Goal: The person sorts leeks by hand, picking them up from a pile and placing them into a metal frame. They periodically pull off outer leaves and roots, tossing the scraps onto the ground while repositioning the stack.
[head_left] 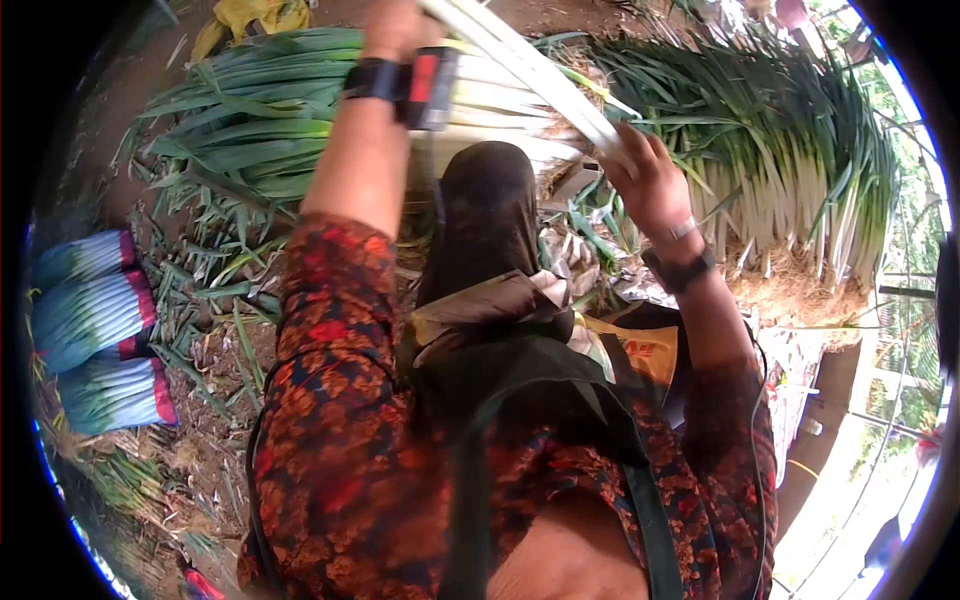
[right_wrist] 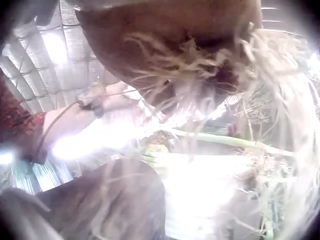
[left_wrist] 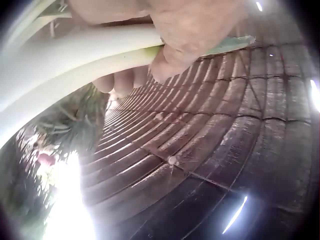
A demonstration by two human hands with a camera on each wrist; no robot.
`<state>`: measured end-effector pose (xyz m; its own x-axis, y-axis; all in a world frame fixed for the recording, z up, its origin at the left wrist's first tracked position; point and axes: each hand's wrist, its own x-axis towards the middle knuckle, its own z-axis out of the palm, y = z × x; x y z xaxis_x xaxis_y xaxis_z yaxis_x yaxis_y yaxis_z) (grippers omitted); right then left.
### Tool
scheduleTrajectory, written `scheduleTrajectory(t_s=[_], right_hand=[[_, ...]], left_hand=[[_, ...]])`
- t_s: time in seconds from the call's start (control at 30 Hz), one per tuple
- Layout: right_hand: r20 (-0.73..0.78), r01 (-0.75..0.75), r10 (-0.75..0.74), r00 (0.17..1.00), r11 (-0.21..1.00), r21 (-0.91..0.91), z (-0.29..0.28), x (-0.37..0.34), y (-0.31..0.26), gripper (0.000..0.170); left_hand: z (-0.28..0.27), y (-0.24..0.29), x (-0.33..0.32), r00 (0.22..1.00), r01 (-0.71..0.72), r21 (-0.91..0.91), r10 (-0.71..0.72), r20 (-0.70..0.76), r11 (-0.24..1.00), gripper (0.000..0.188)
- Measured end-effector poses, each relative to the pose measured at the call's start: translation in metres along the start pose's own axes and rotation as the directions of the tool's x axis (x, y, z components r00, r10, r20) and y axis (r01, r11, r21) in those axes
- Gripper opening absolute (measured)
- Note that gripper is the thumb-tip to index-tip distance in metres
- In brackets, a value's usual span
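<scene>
A long white green onion stretches slantwise between my two hands, raised above the knee. My left hand is at its upper end, by the frame's top edge; in the left wrist view the thumb and fingers of the left hand curl round the white stalk. My right hand grips the lower end. Pale stringy roots hang beside the right hand in the right wrist view. Under the raised stalk lies a pile of green onions, white ends toward the right.
More green onions with roots are heaped at the right. Bundles in wrapping with red ends lie at the left. Leaf scraps litter the ground. A dark-covered knee stands between the arms. A yellow bag is at the back.
</scene>
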<state>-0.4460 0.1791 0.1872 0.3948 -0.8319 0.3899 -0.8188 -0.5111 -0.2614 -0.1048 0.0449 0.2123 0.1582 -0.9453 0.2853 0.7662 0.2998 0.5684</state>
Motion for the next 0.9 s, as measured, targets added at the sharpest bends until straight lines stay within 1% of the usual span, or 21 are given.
scheduleTrajectory(t_s=[0.07, 0.13, 0.17, 0.2, 0.23, 0.27, 0.3, 0.33, 0.37, 0.4, 0.43, 0.47, 0.5, 0.53, 0.57, 0.67, 0.7, 0.73, 0.8, 0.83, 0.9], right_hand=[[0.060, 0.071, -0.074, 0.995, 0.996, 0.045, 0.020, 0.042, -0.022, 0.044], [0.117, 0.053, -0.058, 0.992, 0.998, 0.041, 0.065, 0.070, -0.023, 0.043], [0.151, 0.079, -0.085, 0.985, 0.996, 0.044, 0.082, 0.080, -0.026, 0.045], [0.222, 0.057, -0.051, 0.974, 0.998, -0.019, 0.097, 0.086, -0.029, 0.048], [0.274, 0.067, -0.047, 0.961, 0.996, -0.062, 0.113, 0.089, -0.027, 0.049], [0.326, 0.077, -0.038, 0.944, 0.991, -0.109, 0.128, 0.091, -0.022, 0.050], [0.379, 0.076, -0.011, 0.925, 0.984, -0.159, 0.141, 0.090, -0.017, 0.048], [0.393, 0.069, 0.008, 0.920, 0.981, -0.182, 0.148, 0.093, -0.013, 0.046], [0.404, 0.063, 0.025, 0.915, 0.977, -0.204, 0.154, 0.098, -0.010, 0.043], [0.415, 0.056, 0.044, 0.909, 0.972, -0.227, 0.159, 0.101, -0.006, 0.041], [0.398, 0.091, 0.006, 0.917, 0.970, -0.224, 0.158, 0.102, -0.001, 0.033], [0.457, 0.094, 0.045, 0.889, 0.956, -0.278, 0.151, 0.106, 0.001, 0.030], [0.448, 0.118, 0.045, 0.893, 0.936, -0.331, 0.151, 0.102, 0.007, 0.028], [0.441, 0.143, 0.044, 0.897, 0.913, -0.382, 0.149, 0.097, 0.015, 0.026], [0.432, 0.166, 0.041, 0.901, 0.887, -0.431, 0.148, 0.093, 0.023, 0.025], [0.431, 0.127, 0.045, 0.901, 0.923, -0.362, 0.149, 0.085, 0.037, 0.026], [0.403, 0.154, -0.020, 0.915, 0.940, -0.304, 0.155, 0.081, 0.047, 0.026], [0.499, 0.130, 0.030, 0.866, 0.950, -0.283, 0.145, 0.091, 0.039, 0.029], [0.671, 0.069, 0.121, 0.732, 0.966, -0.250, 0.109, 0.119, 0.012, 0.036], [0.542, 0.103, 0.000, 0.840, 0.982, -0.160, 0.123, 0.128, 0.026, 0.044], [0.355, -0.009, 0.026, 0.934, 0.999, -0.051, 0.134, 0.141, 0.020, 0.036]], left_hand=[[-0.015, 0.049, -0.015, 0.994, -0.102, 0.102, 0.106, -0.038, 0.990, 0.029], [-0.065, 0.087, -0.026, 0.997, -0.053, 0.195, 0.063, -0.046, 0.979, 0.036], [-0.056, 0.091, -0.047, 0.948, 0.005, 0.357, 0.109, -0.298, 0.934, 0.048], [-0.060, 0.099, -0.063, 0.845, 0.280, 0.637, 0.131, -0.519, 0.718, 0.049], [-0.064, 0.100, -0.080, 0.842, 0.414, 0.624, -0.019, -0.539, 0.663, 0.036], [-0.102, 0.102, -0.082, 0.742, 0.632, 0.588, -0.174, -0.648, 0.504, 0.042], [-0.105, 0.100, -0.090, 0.704, 0.705, 0.631, -0.213, -0.677, 0.325, 0.039], [-0.106, 0.099, -0.100, 0.661, 0.748, 0.651, -0.243, -0.710, 0.132, 0.035], [-0.110, 0.090, -0.104, 0.874, 0.479, 0.862, -0.003, -0.486, -0.164, 0.031], [-0.112, 0.078, -0.107, 0.984, 0.176, 0.848, 0.120, -0.133, -0.499, 0.027], [-0.096, 0.070, -0.111, 0.989, 0.127, 0.886, 0.124, -0.079, -0.447, 0.029], [-0.096, 0.064, -0.109, 0.989, -0.048, 0.815, 0.089, 0.121, -0.578, 0.032], [-0.098, 0.058, -0.105, 0.950, -0.208, 0.696, 0.028, 0.312, -0.687, 0.035], [-0.101, 0.052, -0.101, 0.875, -0.344, 0.535, -0.056, 0.481, -0.772, 0.038], [-0.108, 0.042, -0.097, 0.894, -0.356, 0.557, -0.101, 0.436, -0.750, 0.037], [-0.115, 0.029, -0.097, 0.919, -0.375, 0.563, -0.215, 0.331, -0.736, 0.037], [-0.117, 0.028, -0.100, 0.925, -0.367, 0.600, -0.210, 0.316, -0.711, 0.033], [-0.117, 0.027, -0.102, 0.925, -0.364, 0.616, -0.192, 0.329, -0.699, 0.032], [-0.120, 0.024, -0.106, 0.922, -0.363, 0.644, -0.158, 0.354, -0.674, 0.028], [-0.119, 0.022, -0.107, 0.905, -0.377, 0.634, -0.121, 0.408, -0.676, 0.024], [-0.113, 0.022, -0.106, 0.901, -0.376, 0.637, -0.106, 0.420, -0.673, 0.025]])
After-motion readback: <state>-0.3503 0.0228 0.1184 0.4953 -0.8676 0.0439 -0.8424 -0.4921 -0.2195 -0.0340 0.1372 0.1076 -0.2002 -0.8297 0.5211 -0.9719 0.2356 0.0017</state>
